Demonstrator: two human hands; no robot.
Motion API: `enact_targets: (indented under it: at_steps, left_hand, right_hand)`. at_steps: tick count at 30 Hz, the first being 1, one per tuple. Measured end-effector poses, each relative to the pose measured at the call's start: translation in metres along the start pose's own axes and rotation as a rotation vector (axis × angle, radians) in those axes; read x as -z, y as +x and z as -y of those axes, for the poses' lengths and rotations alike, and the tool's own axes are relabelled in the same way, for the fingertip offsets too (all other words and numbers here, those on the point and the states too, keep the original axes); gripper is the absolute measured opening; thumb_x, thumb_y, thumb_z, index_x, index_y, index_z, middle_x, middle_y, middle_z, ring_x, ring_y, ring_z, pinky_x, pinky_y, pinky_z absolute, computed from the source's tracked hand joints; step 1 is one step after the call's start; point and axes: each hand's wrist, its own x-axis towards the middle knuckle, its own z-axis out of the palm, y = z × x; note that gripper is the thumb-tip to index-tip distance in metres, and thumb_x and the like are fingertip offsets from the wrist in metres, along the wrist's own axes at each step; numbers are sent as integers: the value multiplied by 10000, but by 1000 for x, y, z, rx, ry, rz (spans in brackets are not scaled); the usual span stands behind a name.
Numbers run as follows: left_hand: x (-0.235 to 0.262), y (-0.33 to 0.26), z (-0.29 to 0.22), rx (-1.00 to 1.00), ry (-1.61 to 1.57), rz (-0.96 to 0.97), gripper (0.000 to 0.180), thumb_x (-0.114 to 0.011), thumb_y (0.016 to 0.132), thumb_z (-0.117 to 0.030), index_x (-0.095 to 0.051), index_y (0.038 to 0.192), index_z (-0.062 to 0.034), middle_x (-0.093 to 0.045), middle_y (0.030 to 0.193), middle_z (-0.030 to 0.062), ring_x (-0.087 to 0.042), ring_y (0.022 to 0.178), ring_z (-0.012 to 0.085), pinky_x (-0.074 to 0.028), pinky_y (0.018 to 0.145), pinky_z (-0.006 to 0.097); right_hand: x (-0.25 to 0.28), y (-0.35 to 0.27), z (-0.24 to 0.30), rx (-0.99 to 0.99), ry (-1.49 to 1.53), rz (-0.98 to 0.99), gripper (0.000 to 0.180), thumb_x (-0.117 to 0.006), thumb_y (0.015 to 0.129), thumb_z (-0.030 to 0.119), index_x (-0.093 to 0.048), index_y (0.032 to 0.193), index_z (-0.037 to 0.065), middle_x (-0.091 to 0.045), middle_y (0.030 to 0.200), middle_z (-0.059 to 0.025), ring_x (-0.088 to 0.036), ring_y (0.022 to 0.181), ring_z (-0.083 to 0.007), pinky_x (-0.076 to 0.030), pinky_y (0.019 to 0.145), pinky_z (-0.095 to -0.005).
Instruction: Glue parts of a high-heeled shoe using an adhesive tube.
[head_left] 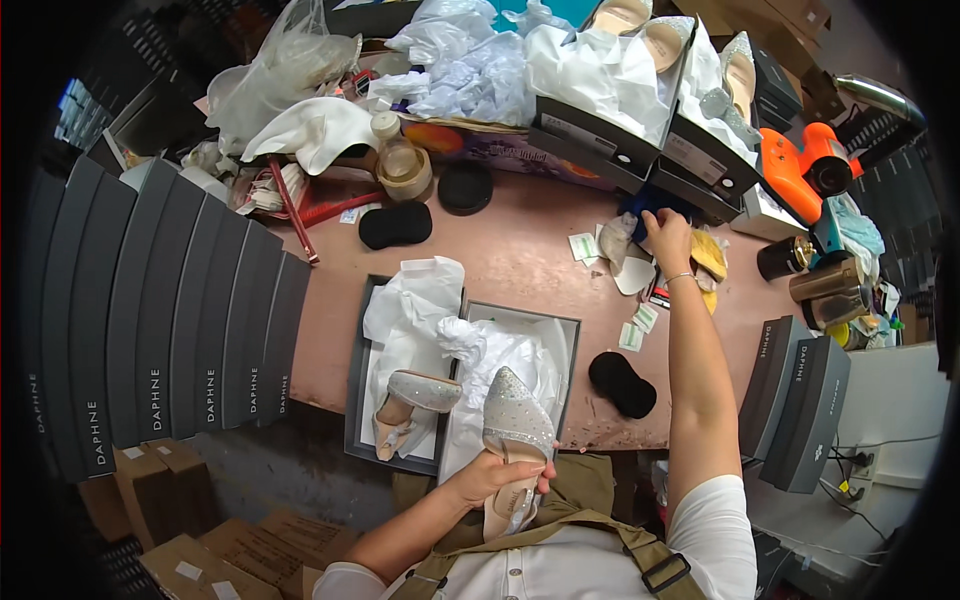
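My left hand [505, 475] is closed around a silver glittery pointed shoe [520, 405], its toe pointing away from me, over the front of an open shoebox. The mate, another glittery shoe [420, 392], lies on its side in the open shoebox [354, 400], next to crumpled white tissue paper [495, 350]. My right arm stretches far across the table to the back right. There my right hand [668, 238] has its fingers pinched at a dark blue item [655, 205]; what exactly they grip is unclear. A greyish cloth wad [618, 238] and a yellow sponge-like pad [709, 255] flank that hand.
Dark shoeboxes [170, 310] stand in a row at the left, and others [795, 400] at the right. Boxes with shoes and tissue [600, 85] line the back. Black oval pads [622, 384], tape rolls [405, 175], small packets [638, 325] and an orange tool [800, 165] lie about.
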Motion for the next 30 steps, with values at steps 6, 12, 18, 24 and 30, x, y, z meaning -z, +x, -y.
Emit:
enact_targets:
  at_steps: [6,12,18,24,30]
  left_hand:
    - [9,6,5,8,-38,-32,439,-590,857,-100,-453,1262,-1,-618,928,112,-630,797,194,-516,705,307]
    - [7,9,7,11,-71,-55,423,-577,852,-84,-454,1247,4,-615,926,112,-626,794,190,-519,702,309]
    - [10,11,12,11,-55,-87,414,-568,859,-88,-451,1243,10,-615,939,111,-624,790,184,-523,701,312]
    - [9,14,9,16,-51,-124,391,-560,871,-88,-455,1235,12,-614,945,105,-627,798,173,-532,710,313]
    - [16,19,11,46,-9,-130,388,-560,878,-91,-455,1237,13,-616,956,103,-630,799,173,-534,708,308]
  right_hand:
    - [-13,-2,-1,20,78,-58,263,-619,804,255,-664,885,9,-640,828,-224,-621,799,-385,-484,730,-434]
    - [-10,-9,0,-16,142,-23,231,-661,786,225,-641,800,-5,-635,712,-186,-620,673,-351,-477,629,-399]
    - [0,-19,0,-99,256,17,268,-705,772,248,-628,750,-7,-582,582,-96,-539,527,-167,-434,530,-303]
    - [0,-54,25,-60,679,106,186,-645,834,169,-630,851,-16,-602,648,-45,-531,562,-108,-428,535,-248]
    - [-19,-88,83,385,568,274,160,-564,852,102,-634,944,-8,-616,862,-142,-607,718,-248,-481,655,-319]
